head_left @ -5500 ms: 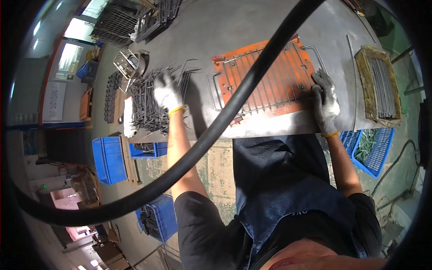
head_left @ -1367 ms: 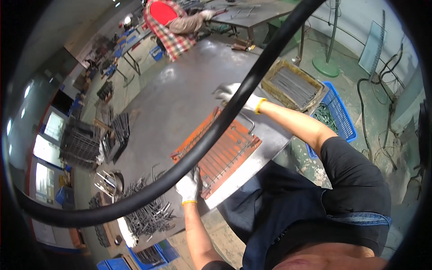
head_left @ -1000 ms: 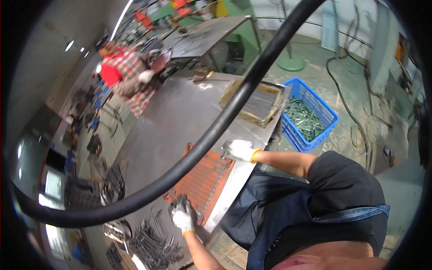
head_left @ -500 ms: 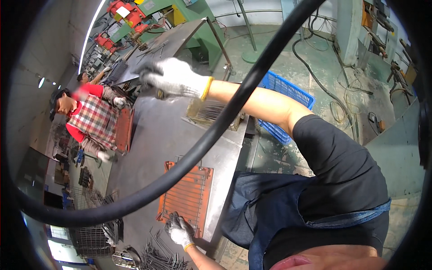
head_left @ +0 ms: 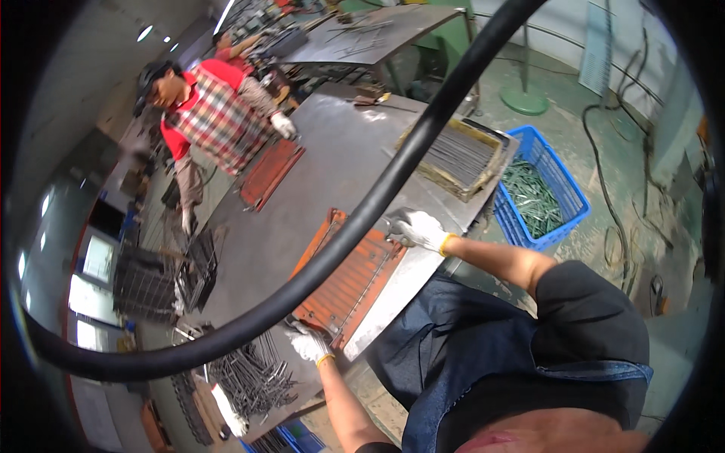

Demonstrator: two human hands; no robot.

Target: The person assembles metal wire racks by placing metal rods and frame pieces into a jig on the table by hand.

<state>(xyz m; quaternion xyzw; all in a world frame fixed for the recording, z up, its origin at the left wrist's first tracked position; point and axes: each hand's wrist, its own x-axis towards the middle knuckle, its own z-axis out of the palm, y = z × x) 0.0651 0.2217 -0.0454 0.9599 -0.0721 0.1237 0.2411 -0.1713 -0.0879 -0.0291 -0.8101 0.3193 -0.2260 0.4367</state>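
An orange metal frame point(head_left: 355, 275), with thin rods laid across it, lies on the steel table before me. My left hand point(head_left: 308, 341), in a white and grey glove, rests at its lower left end with the fingers stretched out. At the frame's upper right corner is my right hand point(head_left: 418, 229), gloved the same way. Its fingers are curled together, and what they pinch, if anything, is too small to make out. A thick black cable crosses the view and hides part of the frame.
A tray of straight rods point(head_left: 457, 155) stands at the table's right edge, beside a blue crate point(head_left: 570, 215) of green pieces. Bent rods point(head_left: 253, 377) lie heaped at lower left. Across the table point(head_left: 264, 238), a gloved co-worker point(head_left: 219, 117) stands at another orange frame point(head_left: 273, 174).
My right hand has come back from far across the table to the frame's corner. The left hand stays at the frame's lower end. The view has turned and shifted.
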